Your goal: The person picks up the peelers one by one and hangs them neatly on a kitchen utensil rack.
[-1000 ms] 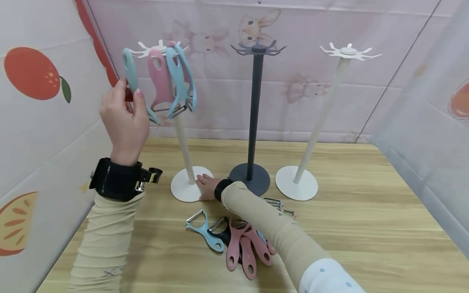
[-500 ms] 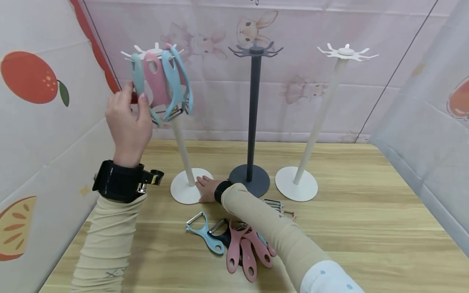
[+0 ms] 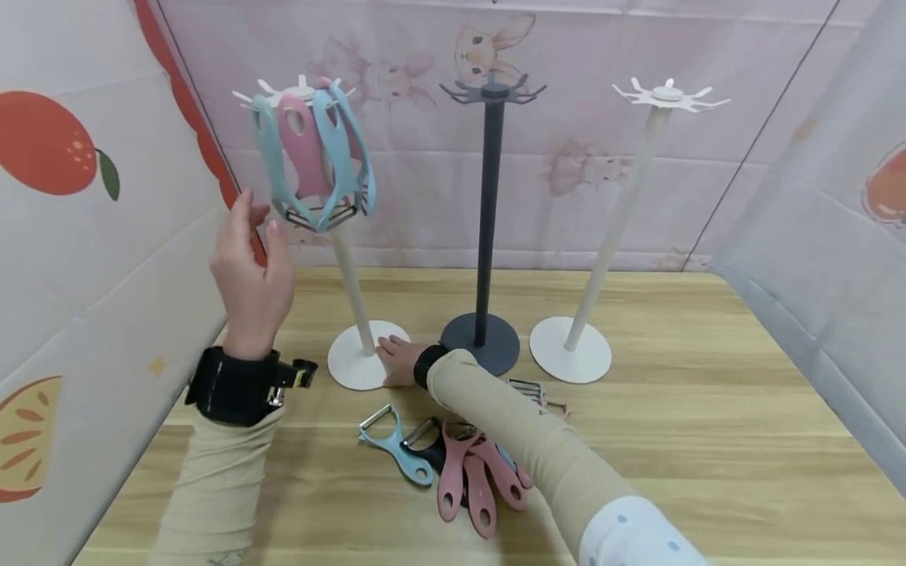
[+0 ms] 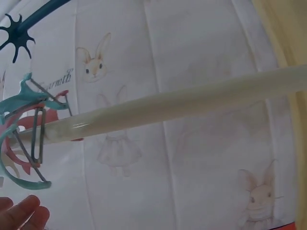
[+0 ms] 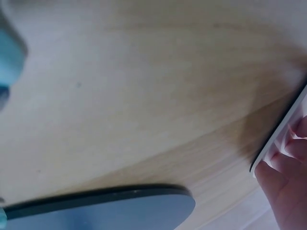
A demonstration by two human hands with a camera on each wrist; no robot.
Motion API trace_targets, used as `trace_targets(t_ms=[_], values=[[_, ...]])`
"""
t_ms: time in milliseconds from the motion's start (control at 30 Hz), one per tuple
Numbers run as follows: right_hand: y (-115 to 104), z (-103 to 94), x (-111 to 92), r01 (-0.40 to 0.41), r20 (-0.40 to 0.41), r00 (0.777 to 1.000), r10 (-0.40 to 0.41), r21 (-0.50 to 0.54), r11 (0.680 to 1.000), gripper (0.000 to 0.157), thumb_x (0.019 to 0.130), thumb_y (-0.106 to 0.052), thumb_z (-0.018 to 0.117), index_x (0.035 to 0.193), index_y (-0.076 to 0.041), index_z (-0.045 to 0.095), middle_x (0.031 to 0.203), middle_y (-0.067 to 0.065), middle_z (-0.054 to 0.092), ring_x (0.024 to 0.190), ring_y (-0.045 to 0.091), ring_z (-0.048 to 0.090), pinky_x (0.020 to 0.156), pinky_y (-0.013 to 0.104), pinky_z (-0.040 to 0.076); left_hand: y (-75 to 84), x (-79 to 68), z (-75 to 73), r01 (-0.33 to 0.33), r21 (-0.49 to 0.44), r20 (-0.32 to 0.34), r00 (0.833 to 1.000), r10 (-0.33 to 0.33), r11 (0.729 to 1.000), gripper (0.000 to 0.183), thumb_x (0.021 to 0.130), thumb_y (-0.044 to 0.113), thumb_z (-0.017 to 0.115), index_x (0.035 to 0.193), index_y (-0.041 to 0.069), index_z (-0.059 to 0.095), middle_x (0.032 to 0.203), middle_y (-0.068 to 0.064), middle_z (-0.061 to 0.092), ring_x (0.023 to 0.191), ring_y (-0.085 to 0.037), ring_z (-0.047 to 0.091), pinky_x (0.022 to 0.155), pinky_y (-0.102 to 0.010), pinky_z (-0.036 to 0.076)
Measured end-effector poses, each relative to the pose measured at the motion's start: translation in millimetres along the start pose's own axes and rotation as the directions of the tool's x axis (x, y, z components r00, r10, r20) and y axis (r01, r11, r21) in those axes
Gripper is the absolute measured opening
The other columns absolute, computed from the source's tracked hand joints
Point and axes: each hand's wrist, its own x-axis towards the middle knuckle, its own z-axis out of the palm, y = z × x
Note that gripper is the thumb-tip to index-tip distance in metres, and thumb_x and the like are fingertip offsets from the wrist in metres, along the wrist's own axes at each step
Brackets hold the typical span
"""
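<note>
- On the surface [image 3: 708, 440], in a row from left to right: left stand [image 3: 351, 279], middle stand [image 3: 491, 212], right stand [image 3: 616, 228].
- Behind the row: a cloth [image 3: 566, 47].
- At the top of the left stand: hanging peelers [image 3: 304, 157].
- Just left of and below these: the left hand [image 3: 251, 271].
- On the left stand's base [image 3: 348, 367]: the right hand [image 3: 399, 363].
- In front of the stands: a pile of peelers [image 3: 453, 475], partly under the right sleeve [image 3: 524, 432].
- Beyond that sleeve, before the middle stand: more peelers [image 3: 526, 388].
</note>
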Motion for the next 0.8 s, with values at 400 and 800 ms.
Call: trace_targets(t_ms=[400,800], values=[[15.0,-19.4,-19.1,0.018,0.036,0.999,-0.022,0.101,0.995,0.069,0.089,-0.04,0.054,0.145,-0.01,0.025,0.151,0.005,0.015,0.137,0.019,0.013,0.108,0.025,0.016,-22.0,-75.3,3.5,0.109,-0.113,-0.02,0.994,-0.112,0.988,0.044,0.092,0.004,0.044,0.135,-0.003,0.036,0.107,-0.021,0.06,0.1,-0.028,0.056,0.091,-0.029,0.038],[45.0,-34.5,-52.3,0.083,0.026,0.996,-0.089,0.177,0.981,0.061,0.093,-0.034,0.049,0.144,-0.01,0.025,0.15,0.008,0.018,0.137,0.018,0.016,0.108,0.026,0.014,-27.8,-96.0,19.8,0.073,-0.195,0.217,0.976,-0.029,0.978,0.046,0.095,0.004,0.042,0.139,-0.002,0.027,0.105,-0.026,0.059,0.088,-0.036,0.059,0.084,-0.016,0.039]])
